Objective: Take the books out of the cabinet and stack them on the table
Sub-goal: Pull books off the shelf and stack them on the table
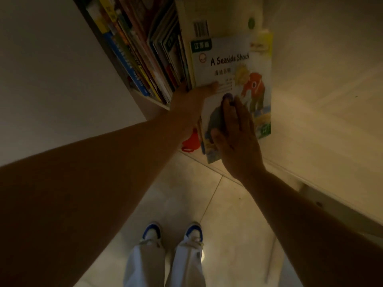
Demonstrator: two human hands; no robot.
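A thin picture book titled "A Seaside Shock" [234, 65] leans at the right end of a row of books [145, 48] standing on the cabinet shelf [153, 99]. My left hand [190, 104] grips its lower left edge, thumb on the cover. My right hand [236, 137] lies flat, fingers together, on the cover of a second thin book [213, 119] in front of it. A larger pale book with a barcode [217, 19] stands behind them.
A white cabinet side panel [323, 100] rises on the right and a white wall [51, 69] on the left. A red plastic object [191, 141] sits under the books. Below are a tiled floor [226, 212] and my two white-and-blue shoes [172, 233].
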